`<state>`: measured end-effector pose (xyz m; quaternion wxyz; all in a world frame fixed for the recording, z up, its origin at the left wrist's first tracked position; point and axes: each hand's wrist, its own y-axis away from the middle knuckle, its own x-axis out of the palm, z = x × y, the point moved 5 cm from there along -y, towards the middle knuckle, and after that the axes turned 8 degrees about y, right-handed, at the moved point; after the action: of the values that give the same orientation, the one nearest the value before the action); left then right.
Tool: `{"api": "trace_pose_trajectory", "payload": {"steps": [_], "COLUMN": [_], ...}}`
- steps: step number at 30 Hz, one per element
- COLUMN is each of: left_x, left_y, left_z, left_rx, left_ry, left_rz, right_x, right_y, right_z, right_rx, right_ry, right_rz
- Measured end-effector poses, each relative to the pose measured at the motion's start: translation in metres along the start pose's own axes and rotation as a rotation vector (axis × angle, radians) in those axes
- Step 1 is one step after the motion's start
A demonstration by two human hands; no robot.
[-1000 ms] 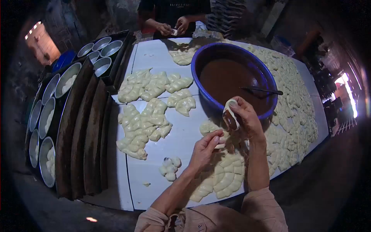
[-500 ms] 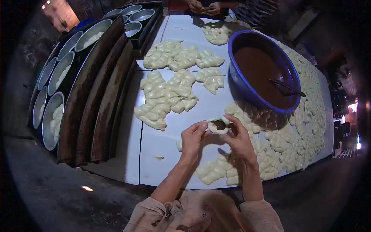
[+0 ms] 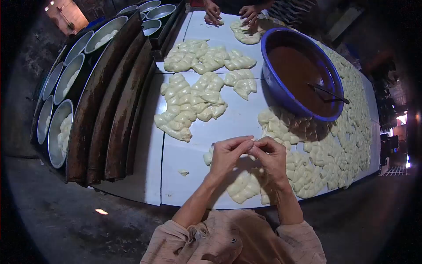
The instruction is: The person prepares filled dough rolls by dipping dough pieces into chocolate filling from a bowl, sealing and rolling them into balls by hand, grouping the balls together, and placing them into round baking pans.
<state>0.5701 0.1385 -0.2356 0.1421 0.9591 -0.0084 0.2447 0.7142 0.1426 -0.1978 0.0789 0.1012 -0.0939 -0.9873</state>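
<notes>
My left hand and my right hand meet over the near part of the white table. Their fingertips pinch together around a small dough piece, mostly hidden by the fingers. Pieces of pale dough lie beneath and beside my hands. Beyond my right hand stands a blue basin of brown filling, with a dark-handled spoon resting in it. More dough sheets lie to the left of the basin.
At the left, dark trays hold round metal tins, some with dough inside. Many dough pieces cover the table's right side. Across the table, another person's hands are over a dough sheet.
The view has shifted. My right hand has come down beside my left, and the opening of the dough that showed brown filling is now closed under my fingers. The other person's hands have moved apart.
</notes>
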Motion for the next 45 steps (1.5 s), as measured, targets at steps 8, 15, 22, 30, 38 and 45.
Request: {"api": "trace_pose_trajectory", "payload": {"steps": [8, 15, 22, 30, 38, 45], "left_x": [-0.017, -0.005, -0.003, -0.03, -0.044, -0.085], "left_y": [-0.009, 0.011, 0.027, 0.035, 0.06, 0.085], "left_z": [-0.008, -0.018, -0.011, -0.006, -0.01, -0.03], "left_rx": [-0.223, 0.093, 0.199, 0.043, -0.007, 0.033], "left_ry": [0.128, 0.07, -0.252, -0.035, -0.436, -1.001], "left_rz": [0.052, 0.095, 0.04, -0.169, -0.175, -0.134], "right_x": [0.008, 0.009, 0.027, 0.033, 0.017, 0.042], "right_y": [0.012, 0.008, 0.005, 0.013, 0.025, -0.005], "right_z": [0.014, 0.017, -0.003, 0.012, -0.029, -0.061], "right_rx": [-0.41, -0.692, -0.772, -0.4, 0.072, 0.107], "right_ry": [0.268, 0.32, 0.335, 0.306, 0.114, 0.262], "right_rz": [0.124, -0.222, -0.474, -0.096, 0.213, 0.273]}}
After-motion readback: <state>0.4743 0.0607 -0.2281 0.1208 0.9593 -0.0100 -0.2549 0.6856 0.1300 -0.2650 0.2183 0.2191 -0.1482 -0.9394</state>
